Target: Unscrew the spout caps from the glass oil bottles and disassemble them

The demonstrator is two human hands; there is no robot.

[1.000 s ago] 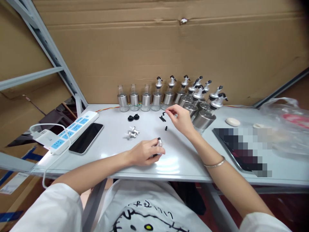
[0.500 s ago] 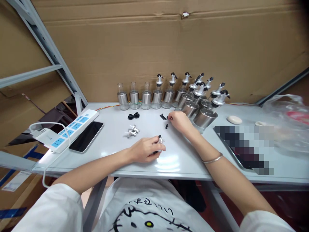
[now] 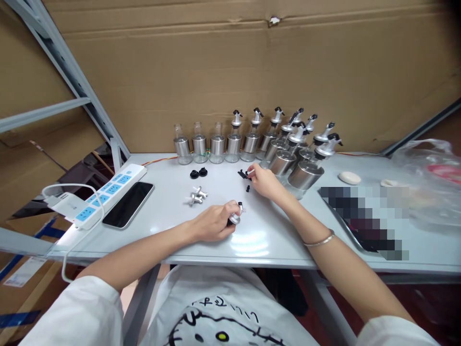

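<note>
One small silver pourer [image 3: 235,218], black-tipped.

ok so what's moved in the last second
The right hand dropped slightly toward the small black parts, fingertips now among them; whether it pinches one is unclear. The left hand keeps its grip on the silver pourer, tilted a little. Bottles, phone and power strip are unchanged.

Dispenser bottles [image 3: 252,139] line the back of the worktop [image 3: 173,230]; two caps [image 3: 199,173] sit before them, spouts [image 3: 196,195] nearer still, phone [image 3: 128,204] and power strip [image 3: 108,191] far left.
</note>
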